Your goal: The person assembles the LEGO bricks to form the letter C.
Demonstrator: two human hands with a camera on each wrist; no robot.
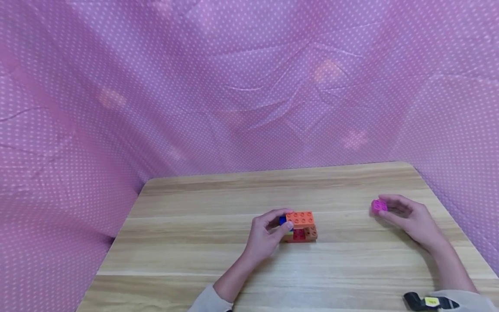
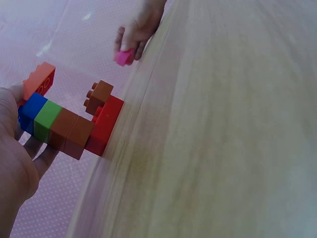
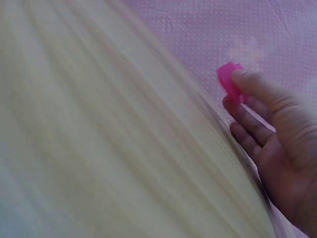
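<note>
My left hand (image 1: 262,236) grips the upper part of a stack of toy building bricks standing on the table, thumb and fingers around its blue brick (image 2: 33,110). An orange brick (image 1: 300,219) lies on top, jutting out over a red base brick (image 2: 106,126). Between blue and red come a green brick (image 2: 48,121) and two brown bricks (image 2: 64,130). One more brown brick (image 2: 100,96) sits on the base's other end, below the orange overhang. Off to the right, my right hand (image 1: 419,223) pinches a small pink brick (image 3: 229,82) between thumb and fingers, studs visible from above.
The wood-grain table (image 1: 187,242) has rounded far corners. Pink dotted cloth (image 1: 249,86) hangs behind it and along both sides. A black strap with a yellow label (image 1: 431,301) shows at the right wrist, by the pale sleeve.
</note>
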